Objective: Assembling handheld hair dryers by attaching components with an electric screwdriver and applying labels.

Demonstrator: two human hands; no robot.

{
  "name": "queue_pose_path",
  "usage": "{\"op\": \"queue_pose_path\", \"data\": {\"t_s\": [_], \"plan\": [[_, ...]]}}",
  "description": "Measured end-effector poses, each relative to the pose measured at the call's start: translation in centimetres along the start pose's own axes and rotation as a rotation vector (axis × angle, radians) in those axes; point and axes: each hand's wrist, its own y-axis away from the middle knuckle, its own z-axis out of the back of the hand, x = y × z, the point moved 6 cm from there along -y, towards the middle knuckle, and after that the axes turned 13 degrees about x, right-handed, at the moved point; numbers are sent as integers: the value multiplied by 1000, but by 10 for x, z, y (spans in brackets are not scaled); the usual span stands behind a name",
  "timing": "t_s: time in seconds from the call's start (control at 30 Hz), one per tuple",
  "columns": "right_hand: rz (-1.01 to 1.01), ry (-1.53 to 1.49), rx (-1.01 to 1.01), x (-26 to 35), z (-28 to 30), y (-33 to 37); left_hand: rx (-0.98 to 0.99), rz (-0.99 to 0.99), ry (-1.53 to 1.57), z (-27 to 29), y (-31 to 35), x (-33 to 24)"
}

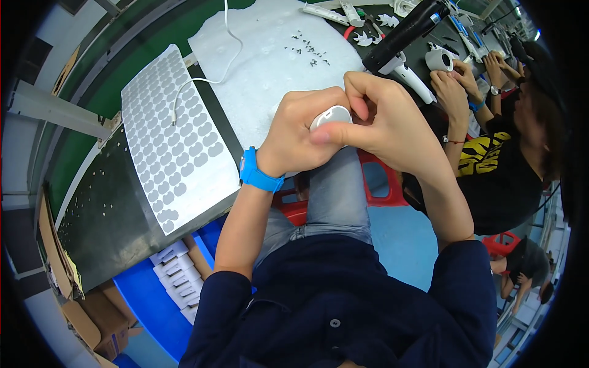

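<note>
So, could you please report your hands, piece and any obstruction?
Left hand holding white piece; right hand touching it. Piece partly hidden. White cable clear of hands.

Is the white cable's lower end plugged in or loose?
Loose: the cable ends in a bare plug over the sheet, joined to nothing. Its other end is out of view.

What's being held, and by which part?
A small white rounded part, wrapped in the left hand; the right hand has its thumb on the near edge. Rest hidden.
</note>
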Motion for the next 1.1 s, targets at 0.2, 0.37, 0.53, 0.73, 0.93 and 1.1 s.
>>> {"op": "queue_pose_path", "data": {"t_s": [0.2, 0.37, 0.53, 0.73, 0.93, 1.1], "plan": [[-73, -812, 75, -30, -25, -7, -77, 71, 147, 3, -4, -2], [-38, -724, 56, -28, -22, -8, -100, 22, 116, 7, -2, 1], [-26, -323, 16, -14, -11, 3, -64, 3, 11, 0, 4, 1], [40, -485, 78, -37, -31, 27, -235, 49, -156, -1, 11, -3], [-12, -1049, 179, -53, -133, 24, -921, -177, 357, 19, 55, -9], [388, -1467, -238, -12, -110, -9, -953, -148, 627, -30, 73, -28]]}}
